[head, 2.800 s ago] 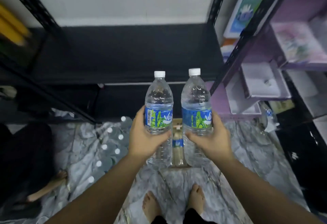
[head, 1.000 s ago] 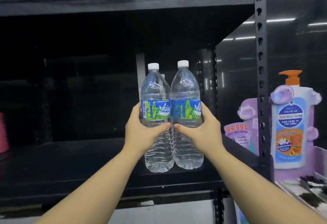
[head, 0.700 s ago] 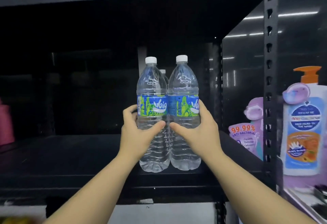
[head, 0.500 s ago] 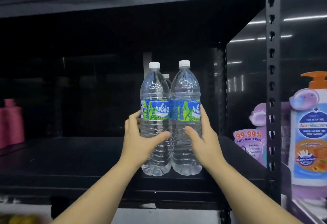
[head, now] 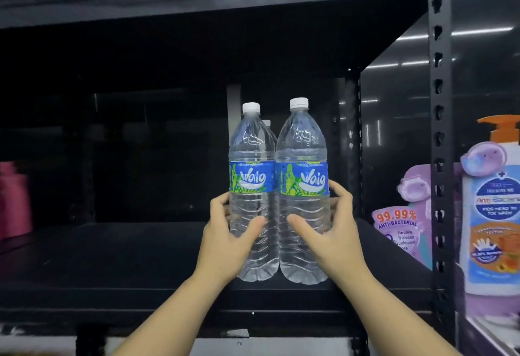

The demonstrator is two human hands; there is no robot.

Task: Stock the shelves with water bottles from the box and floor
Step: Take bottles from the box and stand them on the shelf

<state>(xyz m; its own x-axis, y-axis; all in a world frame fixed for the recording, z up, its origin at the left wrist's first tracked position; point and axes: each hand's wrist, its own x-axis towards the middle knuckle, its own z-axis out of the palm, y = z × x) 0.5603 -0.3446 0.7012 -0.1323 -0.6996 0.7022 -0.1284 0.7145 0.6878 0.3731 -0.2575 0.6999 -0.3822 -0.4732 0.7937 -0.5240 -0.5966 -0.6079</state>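
**Two bottles reach the shelf**

The left hand (head: 225, 240) wraps the left bottle (head: 251, 195); the right hand (head: 334, 231) wraps the right bottle (head: 304, 192). Both stand near the front edge of the dark shelf (head: 112, 257). One bottle (head: 268, 124) already waits behind; most shelf space is unfilled.

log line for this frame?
phase: placing | left hand: on left bottle | right hand: loosening on right bottle | both upright on shelf

Shelf: we see a black metal shelf board (head: 112, 265) under another board.
On it: two upright clear plastic water bottles with blue-green labels (head: 254, 186) (head: 305, 186), touching; a third bottle's cap (head: 267, 123) behind.
Far left: blurred pink container (head: 14, 200).
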